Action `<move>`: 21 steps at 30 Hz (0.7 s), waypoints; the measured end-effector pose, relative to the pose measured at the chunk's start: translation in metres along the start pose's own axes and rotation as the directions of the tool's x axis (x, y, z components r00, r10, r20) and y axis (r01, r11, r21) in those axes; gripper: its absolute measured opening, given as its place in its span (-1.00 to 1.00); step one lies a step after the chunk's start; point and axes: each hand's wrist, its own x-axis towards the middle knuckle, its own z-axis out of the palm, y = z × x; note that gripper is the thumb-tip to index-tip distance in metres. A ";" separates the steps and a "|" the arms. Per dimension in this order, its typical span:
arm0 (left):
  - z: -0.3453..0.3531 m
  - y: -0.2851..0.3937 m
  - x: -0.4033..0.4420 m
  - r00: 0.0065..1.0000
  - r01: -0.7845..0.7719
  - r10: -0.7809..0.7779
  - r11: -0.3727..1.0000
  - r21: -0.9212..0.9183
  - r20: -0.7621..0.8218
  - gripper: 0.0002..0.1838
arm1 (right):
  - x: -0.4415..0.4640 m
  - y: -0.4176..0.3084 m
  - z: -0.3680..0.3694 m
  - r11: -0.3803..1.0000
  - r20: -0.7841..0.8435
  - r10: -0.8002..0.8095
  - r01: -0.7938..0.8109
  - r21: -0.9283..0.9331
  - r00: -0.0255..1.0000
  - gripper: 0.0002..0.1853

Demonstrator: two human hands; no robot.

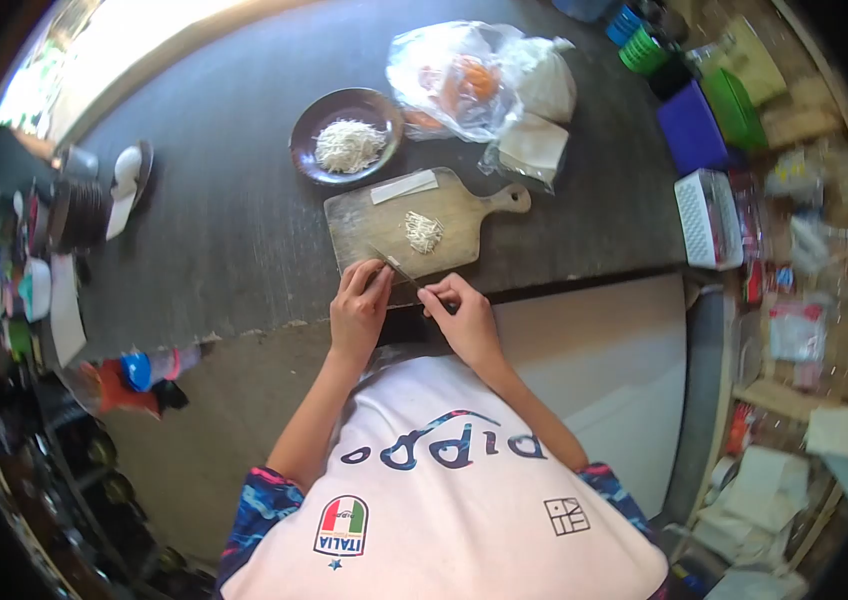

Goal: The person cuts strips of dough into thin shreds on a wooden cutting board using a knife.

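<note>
The right hand point(462, 308) is closed around the dark handle of a slim knife with a narrow metal blade point(402, 270), at the near edge of the bench point(234, 240). The blade slants away to the left, over the near edge of a pale brown wooden cutting board with a rounded handle point(356, 222). The left hand point(357, 303) is beside the blade at the board's near left corner, its fingers bunched together; whether they grip anything I cannot tell. A small pale sliver point(393, 261) shows right by the blade.

Farther in on the board, right of its middle, lies a loose heap of thin off-white shreds point(424, 232). Flat white strips point(405, 187) lie along the board's far edge. The board's handle points toward the bench's right end.

Just past the board's far left corner stands a round, dark brown bowl point(302, 150) holding a mound of fine white shreds point(350, 146). To the right of the bowl, beyond the board, lies a clear plastic bag with orange contents point(449, 85). Touching its right side is a white, knotted plastic bag point(546, 82), and nearer the board's handle lies a flat white packet in clear wrapping point(532, 150).
</note>
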 end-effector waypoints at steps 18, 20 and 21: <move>-0.001 0.003 0.001 0.999 -0.040 0.040 0.999 -0.013 -0.016 -0.83 | -0.029 -0.007 -0.015 0.989 -0.096 0.000 -0.014 -0.148 0.995 -0.70; 0.001 0.004 0.000 1.000 -0.023 0.023 1.000 -0.017 -0.014 -0.83 | -0.027 -0.003 -0.014 0.992 -0.103 -0.004 -0.010 -0.129 0.995 -0.70; 0.001 0.005 0.001 1.000 -0.025 0.025 1.000 -0.015 -0.004 -0.83 | -0.019 0.001 -0.007 0.995 -0.105 -0.022 0.011 -0.103 0.994 -0.70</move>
